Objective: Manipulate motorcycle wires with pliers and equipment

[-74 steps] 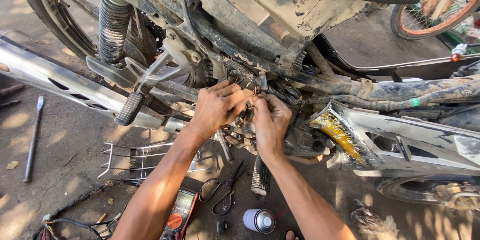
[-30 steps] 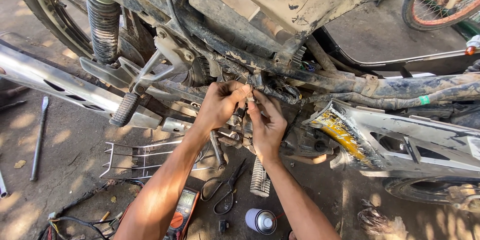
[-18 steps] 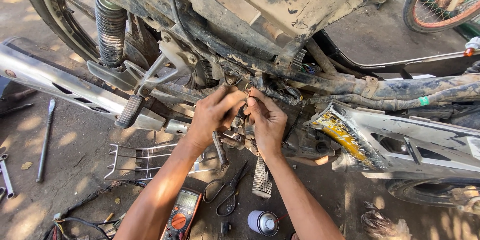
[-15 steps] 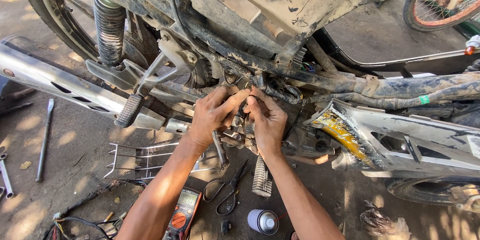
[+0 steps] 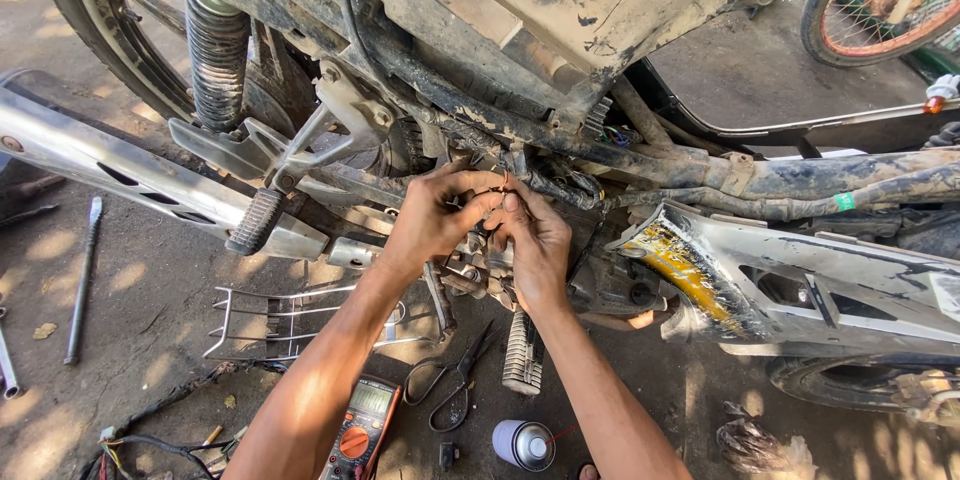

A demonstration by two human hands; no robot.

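A mud-caked motorcycle frame (image 5: 560, 30) with stripped side panels fills the upper half of the view, standing over a bare dirt floor (image 5: 150, 290). Its rear wheel (image 5: 90, 10) sits at upper left, with a black coil shock absorber (image 5: 217, 50) just in front of it. A long chrome exhaust pipe (image 5: 110, 165) runs diagonally below, and a ribbed black rubber footpeg (image 5: 255, 222) juts out beside it. At right, a grey plastic body panel with a yellow patch (image 5: 770, 280) hangs loose, close beside the work area. A dirty wrapped cable bundle (image 5: 800, 185) runs along the frame and crowds the space behind the fingers.

The left hand (image 5: 430, 215) and right hand (image 5: 535, 245) meet at the middle of the frame. Both are closed to a fingertip pinch on a thin reddish wire end (image 5: 503, 183), which lies between them just under the frame rail; how firmly each grips cannot be told.

On the floor below: a bent wire rack (image 5: 275, 320), a second ribbed footpeg (image 5: 522, 352), an orange handheld multimeter (image 5: 362, 427), black-handled pliers (image 5: 452, 385), a white spray can with grey cap (image 5: 522, 443), and a steel rod (image 5: 82, 275) well off to the left.
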